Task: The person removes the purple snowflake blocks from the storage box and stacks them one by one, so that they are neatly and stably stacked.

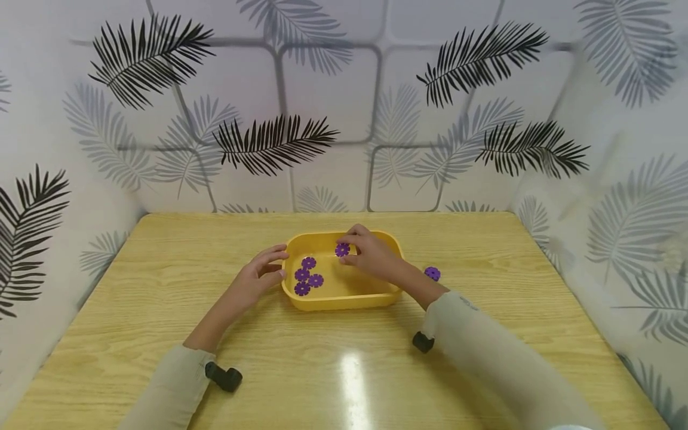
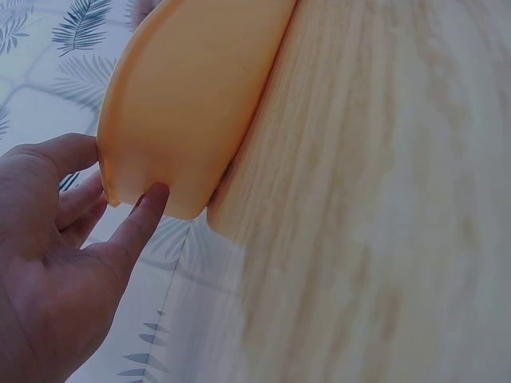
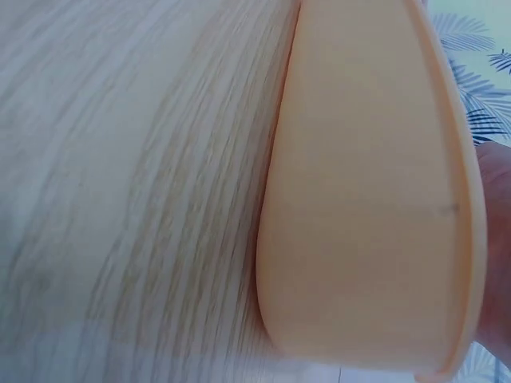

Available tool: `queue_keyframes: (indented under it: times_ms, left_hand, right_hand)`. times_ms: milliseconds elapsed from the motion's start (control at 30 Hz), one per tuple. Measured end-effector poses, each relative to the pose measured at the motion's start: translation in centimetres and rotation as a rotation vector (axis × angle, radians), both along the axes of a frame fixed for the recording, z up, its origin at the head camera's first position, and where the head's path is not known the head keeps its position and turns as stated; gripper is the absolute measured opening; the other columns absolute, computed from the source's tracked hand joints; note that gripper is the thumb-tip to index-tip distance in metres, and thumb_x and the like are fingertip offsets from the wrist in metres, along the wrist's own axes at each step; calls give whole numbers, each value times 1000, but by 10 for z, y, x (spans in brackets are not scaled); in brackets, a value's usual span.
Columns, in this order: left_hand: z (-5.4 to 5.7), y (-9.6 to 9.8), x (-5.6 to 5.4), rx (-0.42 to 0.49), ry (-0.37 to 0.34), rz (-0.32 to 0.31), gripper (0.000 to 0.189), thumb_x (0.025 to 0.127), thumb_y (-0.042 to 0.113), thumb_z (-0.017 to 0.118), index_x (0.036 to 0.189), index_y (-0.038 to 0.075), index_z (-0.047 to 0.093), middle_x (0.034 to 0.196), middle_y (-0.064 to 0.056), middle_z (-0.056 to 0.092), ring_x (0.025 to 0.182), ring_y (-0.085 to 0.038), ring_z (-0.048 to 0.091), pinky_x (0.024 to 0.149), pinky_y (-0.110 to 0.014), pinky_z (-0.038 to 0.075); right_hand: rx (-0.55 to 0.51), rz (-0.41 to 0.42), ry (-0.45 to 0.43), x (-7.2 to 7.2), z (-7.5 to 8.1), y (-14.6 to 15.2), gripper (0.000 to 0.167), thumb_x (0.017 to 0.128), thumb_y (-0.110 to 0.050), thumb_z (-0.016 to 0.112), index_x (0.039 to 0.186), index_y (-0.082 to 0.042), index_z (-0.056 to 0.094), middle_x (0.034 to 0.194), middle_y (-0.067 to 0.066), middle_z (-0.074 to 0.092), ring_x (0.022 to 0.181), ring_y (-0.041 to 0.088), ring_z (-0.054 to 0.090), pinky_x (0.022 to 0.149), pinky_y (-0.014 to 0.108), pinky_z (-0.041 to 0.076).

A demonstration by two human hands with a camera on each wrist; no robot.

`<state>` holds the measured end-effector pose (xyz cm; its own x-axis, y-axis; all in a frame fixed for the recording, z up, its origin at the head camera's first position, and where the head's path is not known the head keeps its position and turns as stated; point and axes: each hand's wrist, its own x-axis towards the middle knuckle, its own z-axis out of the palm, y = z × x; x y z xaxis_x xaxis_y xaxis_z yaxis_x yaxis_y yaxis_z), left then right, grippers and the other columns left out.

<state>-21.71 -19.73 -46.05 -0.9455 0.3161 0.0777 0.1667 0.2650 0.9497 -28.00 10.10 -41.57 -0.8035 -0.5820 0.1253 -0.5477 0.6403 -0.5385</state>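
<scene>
A yellow plastic basin [image 1: 344,303] stands on the table in the head view. At its left end, my left hand [image 1: 258,275] holds it, the fingers at the rim and the thumb against the outer wall. The left wrist view shows that thumb [image 2: 148,211] on the basin's wall [image 2: 192,104]. Inside the basin, my right hand [image 1: 373,254] pinches a purple notched snowflake disc [image 1: 342,249] between fingers and thumb. Several like purple discs [image 1: 302,289] lie in the left part of the basin. The basin's wall [image 3: 359,199] hides most of my right hand [image 3: 495,239] in the right wrist view.
One more purple disc [image 1: 432,273] lies on the wooden table [image 1: 301,364], right of the basin and close to my right forearm. A pale wall [image 1: 333,179] with a leaf pattern rises behind the table's far edge.
</scene>
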Motion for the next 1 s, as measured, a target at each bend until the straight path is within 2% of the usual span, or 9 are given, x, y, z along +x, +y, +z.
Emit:
queue_keyframes:
  times_ms: [167,333,633,1000]
  left_hand:
    - [0,0,1,-19,6,6,45,104,21,56,146,7,49,164,2,30,139,-35,45,107,-32,49]
    - [0,0,0,-15,6,-1,45,104,22,56,146,8,49,163,4,31,138,-34,46,106,-30,50]
    - [-1,1,0,-27,27,-5,44,105,20,55,146,6,49,164,-2,30,139,-36,45,108,-34,49]
    - [-1,1,-1,-26,12,-2,44,104,22,56,145,8,50,164,0,31,139,-35,45,105,-31,50]
  right_hand:
    - [-6,-29,20,3,2,13,46,95,-19,71,137,-4,62,123,7,56,83,16,54,72,26,48]
    - [-18,-78,7,5,3,25,45,97,-19,69,139,-8,61,125,5,57,83,16,55,70,29,48]
    - [-92,-146,17,3,7,45,40,92,-20,75,129,-6,68,113,6,61,79,19,47,65,30,40]
    - [-163,-186,3,3,11,79,39,92,-19,75,127,-5,67,111,9,60,83,22,51,67,29,45]
